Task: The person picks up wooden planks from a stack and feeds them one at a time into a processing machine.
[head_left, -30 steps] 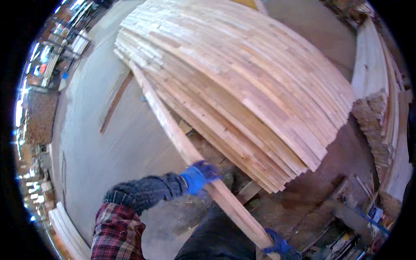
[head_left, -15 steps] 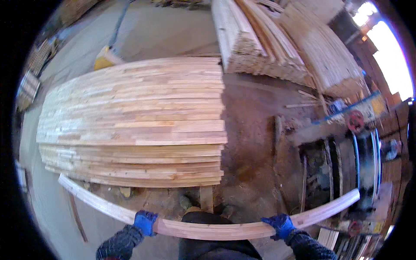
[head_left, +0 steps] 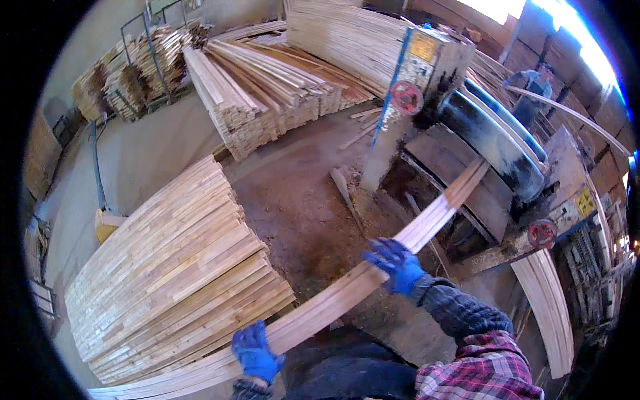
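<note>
I carry a long pale wooden plank that runs from the lower left up toward the saw machine at the upper right. My left hand, in a blue glove, grips the plank near its lower end. My right hand, also in a blue glove, holds it further up, near its middle. The plank's far end lies over the dark table of the machine. A neat stack of planks stands on the floor to my left.
More lumber piles fill the back of the workshop. A yellow pallet jack stands at the left of the stack. Another person works behind the machine at the upper right. Cut boards lie at the right. Sawdust covers the floor.
I have turned to the right with the plank, away from the stack. The plank's far end now reaches the saw machine, which has come into the middle of the view.
</note>
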A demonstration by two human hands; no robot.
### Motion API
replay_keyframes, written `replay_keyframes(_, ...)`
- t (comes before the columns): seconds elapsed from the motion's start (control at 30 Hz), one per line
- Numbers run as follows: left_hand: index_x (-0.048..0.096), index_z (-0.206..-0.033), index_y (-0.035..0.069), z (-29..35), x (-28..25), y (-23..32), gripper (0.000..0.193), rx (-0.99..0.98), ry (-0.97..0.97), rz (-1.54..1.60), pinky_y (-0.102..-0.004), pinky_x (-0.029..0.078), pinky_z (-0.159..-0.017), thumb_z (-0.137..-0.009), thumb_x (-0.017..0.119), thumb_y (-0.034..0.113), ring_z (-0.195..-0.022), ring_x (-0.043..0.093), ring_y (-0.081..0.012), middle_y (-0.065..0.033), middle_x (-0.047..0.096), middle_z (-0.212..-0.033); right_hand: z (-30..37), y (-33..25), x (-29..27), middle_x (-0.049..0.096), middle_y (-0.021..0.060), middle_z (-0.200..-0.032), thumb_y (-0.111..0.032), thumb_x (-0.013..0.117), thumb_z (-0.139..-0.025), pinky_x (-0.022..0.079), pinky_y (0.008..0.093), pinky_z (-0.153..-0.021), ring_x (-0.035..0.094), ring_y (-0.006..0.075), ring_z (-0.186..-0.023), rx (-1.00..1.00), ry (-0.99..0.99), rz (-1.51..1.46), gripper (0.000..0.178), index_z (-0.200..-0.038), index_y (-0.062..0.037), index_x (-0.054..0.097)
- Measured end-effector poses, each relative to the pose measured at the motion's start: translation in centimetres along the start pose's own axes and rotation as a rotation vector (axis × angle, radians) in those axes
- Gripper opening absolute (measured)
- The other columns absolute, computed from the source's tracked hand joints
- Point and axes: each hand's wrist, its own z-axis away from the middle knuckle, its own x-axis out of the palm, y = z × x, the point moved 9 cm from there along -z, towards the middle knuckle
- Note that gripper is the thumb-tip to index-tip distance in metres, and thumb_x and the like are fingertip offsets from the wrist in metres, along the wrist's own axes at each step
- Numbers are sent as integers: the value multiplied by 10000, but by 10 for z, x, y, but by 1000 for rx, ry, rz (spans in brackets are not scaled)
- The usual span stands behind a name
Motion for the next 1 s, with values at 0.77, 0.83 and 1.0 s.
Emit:
replay_keyframes(0.77, 323, -1519, 84, 133, 20, -177, 1222, -274, -71, -246, -549, 188, -1196, -486, 847, 475, -1428, 338, -375, -194, 393, -1514, 24, 109, 41, 559, 60, -1389, -215, 762, -646, 369, 477, -1106, 528, 291, -1267, -16, -164, 94, 861, -1454, -284, 472)
replay_keyframes(0.83, 358, -1495, 101, 103, 28, -176, 1179, -256, 2, -245, -547, 188, -1199, -487, 854, 457, -1424, 341, -373, -187, 408, -1500, 33, 138, 34, 508, 76, -1451, -235, 766, -665, 359, 469, -1115, 495, 294, -1312, 213, -28, 317, 877, -1478, -262, 437)
replay_keyframes(1.0, 400, -1457, 120, 39, 44, -127, 1103, -389, -122, -199, -542, 160, -1210, -523, 847, 497, -1408, 358, -354, -187, 424, -1478, 28, 83, 40, 395, 111, -1538, -298, 711, -754, 269, 490, -1172, 371, 311, -1418, 247, -61, 183, 871, -1535, -232, 332)
